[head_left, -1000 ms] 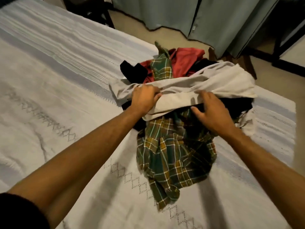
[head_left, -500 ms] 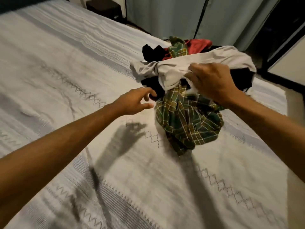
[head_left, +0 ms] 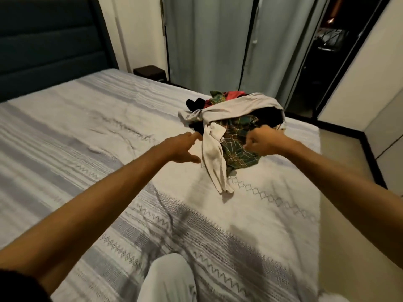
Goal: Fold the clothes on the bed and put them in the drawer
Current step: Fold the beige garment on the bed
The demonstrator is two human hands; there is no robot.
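Right hand released the grey garment, now dangling.

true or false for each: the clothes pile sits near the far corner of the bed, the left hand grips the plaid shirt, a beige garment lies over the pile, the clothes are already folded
1. The clothes pile sits near the bed's far corner: true.
2. The left hand grips the plaid shirt: false, its fingers are open beside the pile, holding nothing.
3. A beige garment lies over the pile: true, one end trails down onto the bed.
4. The clothes are already folded: false, they lie in a crumpled heap.
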